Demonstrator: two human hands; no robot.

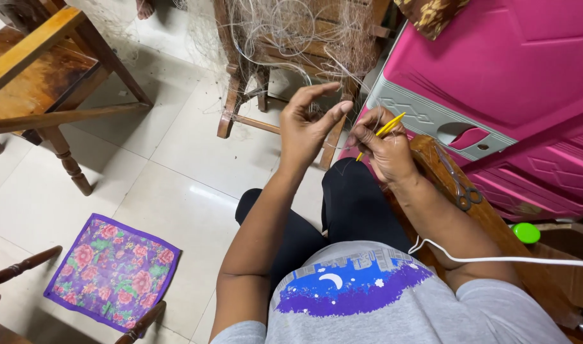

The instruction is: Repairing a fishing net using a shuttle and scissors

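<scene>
Right hand (387, 150) pinches a slim yellow netting needle (382, 132); left hand (307, 124) – fingers spread – holds fine, translucent fishing net (291, 32) strands.

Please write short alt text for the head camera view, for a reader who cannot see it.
A seated person's right hand holds a yellow needle tool while the left hand lifts fine net threads draped over a wooden chair.

Yellow needle (389, 126); pink cabinet (508, 70) with grey trim; purple-edged floral cloth (113, 272); brown wooden chair (43, 76); green lid (526, 232); white cable (495, 259).
</scene>
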